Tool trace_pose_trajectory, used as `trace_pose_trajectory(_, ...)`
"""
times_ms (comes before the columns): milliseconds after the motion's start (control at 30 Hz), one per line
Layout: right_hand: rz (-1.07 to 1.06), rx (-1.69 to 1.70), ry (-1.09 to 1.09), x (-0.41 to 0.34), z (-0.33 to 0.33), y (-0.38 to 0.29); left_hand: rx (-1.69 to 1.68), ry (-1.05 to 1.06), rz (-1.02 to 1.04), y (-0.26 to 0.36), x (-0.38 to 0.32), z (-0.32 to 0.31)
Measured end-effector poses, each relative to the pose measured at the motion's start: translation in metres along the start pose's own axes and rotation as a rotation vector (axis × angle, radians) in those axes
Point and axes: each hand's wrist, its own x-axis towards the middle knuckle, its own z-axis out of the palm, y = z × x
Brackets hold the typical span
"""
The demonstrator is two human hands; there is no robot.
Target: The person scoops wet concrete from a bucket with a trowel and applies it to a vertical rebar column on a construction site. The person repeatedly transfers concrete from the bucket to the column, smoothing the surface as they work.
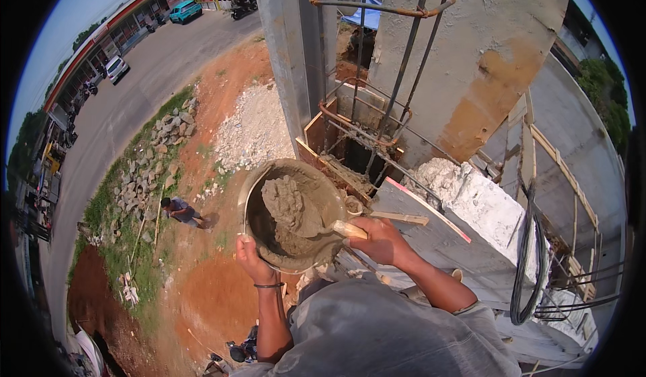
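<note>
A round bucket (330, 187), coated with wet mortar, is tipped in front of my chest. My left hand (256, 262) grips its near left rim, the thumb over the edge. Inside lies a thick lump of grey mortar (285, 200). A trowel with a pale wooden handle (350, 229) reaches into the bucket, its blade smeared with mortar. My right hand (378, 239) is closed around that handle at the right rim; its fingers are partly hidden. Just beyond the bucket, a wooden formwork box (343, 175) surrounds a dark opening with steel reinforcing bars (398, 59).
A grey column (282, 49) and a rendered wall (454, 49) rise ahead. Rebar stirrups (383, 11) stick out at head height. White rubble masonry (474, 205) and a coil of black cable (527, 261) are to the right. Far below on the left, a person (181, 211) stands on the ground.
</note>
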Motion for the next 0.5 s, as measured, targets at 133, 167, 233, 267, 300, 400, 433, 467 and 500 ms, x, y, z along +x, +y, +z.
trace_pose_trajectory(133,0.324,0.725,0.055,0.015,-0.01,0.021,-0.088,0.022,-0.063,0.003,-0.004,0.01)
trace_pose_trajectory(167,0.416,0.882,0.093,0.016,-0.009,0.026,-0.132,-0.013,-0.051,0.003,-0.004,0.011)
trace_pose_trajectory(233,0.508,0.934,0.152,0.017,-0.002,0.032,-0.067,-0.017,-0.044,0.002,-0.003,0.011)
trace_pose_trajectory(267,0.506,0.926,0.152,0.015,0.004,0.033,-0.047,-0.034,-0.022,0.001,-0.001,0.01)
trace_pose_trajectory(300,0.517,0.907,0.137,0.012,0.009,0.033,-0.063,-0.05,-0.017,-0.001,0.001,0.008)
trace_pose_trajectory(400,0.396,0.911,0.13,0.003,0.022,0.028,-0.041,-0.063,-0.01,-0.006,0.003,-0.002)
trace_pose_trajectory(433,0.344,0.872,0.138,0.001,0.024,0.025,-0.012,-0.062,-0.002,-0.009,0.005,-0.003)
trace_pose_trajectory(467,0.307,0.714,0.119,-0.001,0.025,0.021,-0.002,-0.078,0.025,-0.011,0.006,-0.004)
trace_pose_trajectory(500,0.271,0.556,0.099,-0.002,0.025,0.017,0.038,-0.07,0.02,-0.013,0.008,-0.005)
